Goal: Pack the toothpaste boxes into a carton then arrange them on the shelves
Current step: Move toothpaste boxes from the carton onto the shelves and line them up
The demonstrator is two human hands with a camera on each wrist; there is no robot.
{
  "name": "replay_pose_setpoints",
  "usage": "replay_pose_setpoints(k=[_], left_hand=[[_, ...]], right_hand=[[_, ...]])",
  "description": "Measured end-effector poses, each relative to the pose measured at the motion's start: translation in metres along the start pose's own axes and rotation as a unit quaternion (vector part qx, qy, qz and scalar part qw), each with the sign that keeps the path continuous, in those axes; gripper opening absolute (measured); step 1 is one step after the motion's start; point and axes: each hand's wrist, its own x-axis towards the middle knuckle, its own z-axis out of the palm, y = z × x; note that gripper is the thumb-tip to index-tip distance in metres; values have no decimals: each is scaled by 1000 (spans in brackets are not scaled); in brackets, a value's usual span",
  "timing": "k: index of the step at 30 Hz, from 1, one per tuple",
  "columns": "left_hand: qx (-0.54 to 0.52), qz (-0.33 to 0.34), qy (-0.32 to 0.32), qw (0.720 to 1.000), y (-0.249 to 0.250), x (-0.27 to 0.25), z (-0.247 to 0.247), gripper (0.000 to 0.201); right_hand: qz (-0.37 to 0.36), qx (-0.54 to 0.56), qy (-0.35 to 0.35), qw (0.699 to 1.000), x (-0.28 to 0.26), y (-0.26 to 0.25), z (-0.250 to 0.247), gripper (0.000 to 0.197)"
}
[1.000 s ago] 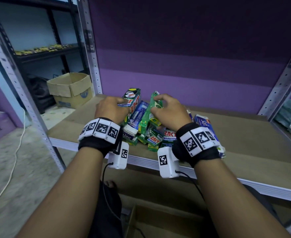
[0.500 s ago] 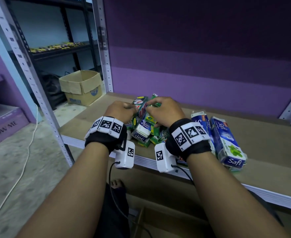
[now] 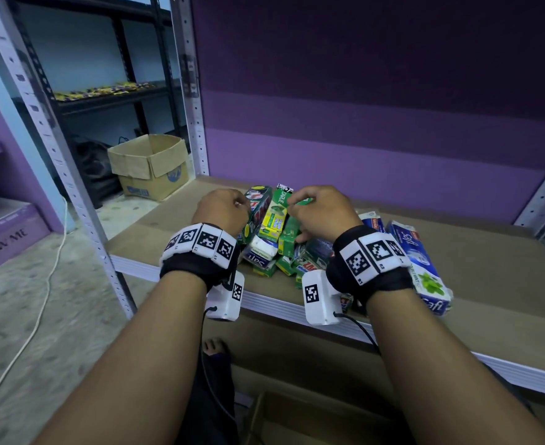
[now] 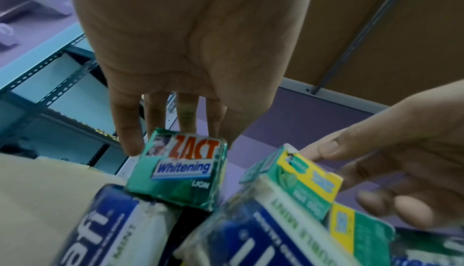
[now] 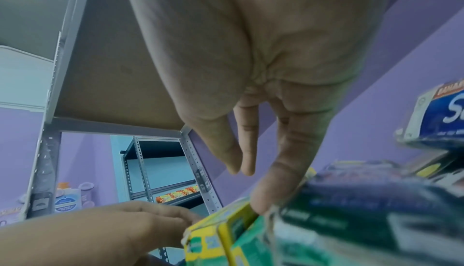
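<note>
Left hand (image 3: pixel 221 208) grips the Zact box (image 4: pixel 178 169), label readable only from its wrist; right hand (image 3: pixel 321 211) pinches a green box (image 3: pixel 279 203) beside it on the shelf (image 3: pixel 489 252).

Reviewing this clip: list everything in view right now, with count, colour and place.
toothpaste boxes: jumbled pile, exact count unclear; green, yellow, blue and white; near the shelf's front edge.
Safi box: one, blue and white, right edge of the pile.
shelf: one, brown board on a grey metal frame.
open carton: one, tan, on the floor to the left.
cable: one, white, on the floor.
wall: purple, behind the shelf.
left hand: fingers curled on a green Zact box.
right hand: pinching a green and yellow box.
</note>
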Motion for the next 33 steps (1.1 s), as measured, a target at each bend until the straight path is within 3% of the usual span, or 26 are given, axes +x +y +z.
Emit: replay_pose_setpoints(k=[5, 11, 17, 21, 25, 30, 33], left_hand=[[5, 96, 24, 995, 28, -11, -2, 18], [9, 204, 3, 979, 65, -30, 18, 19], [14, 260, -56, 964, 99, -49, 49, 17], [34, 271, -111, 956, 110, -53, 66, 16], [60, 267, -166, 948, 114, -56, 79, 22], [99, 257, -206, 939, 116, -57, 86, 24], [111, 251, -212, 938, 116, -58, 86, 24]], right_hand=[[-11, -32, 48, 998, -11, 8, -41, 8], [1, -61, 76, 995, -31, 35, -92, 8], [43, -146, 91, 984, -53, 68, -135, 9], [106, -174, 43, 978, -66, 90, -152, 14], [156, -115, 3, 981, -75, 98, -156, 25], [148, -99, -16, 984, -73, 98, -147, 47], [132, -111, -6, 985, -72, 96, -142, 41]])
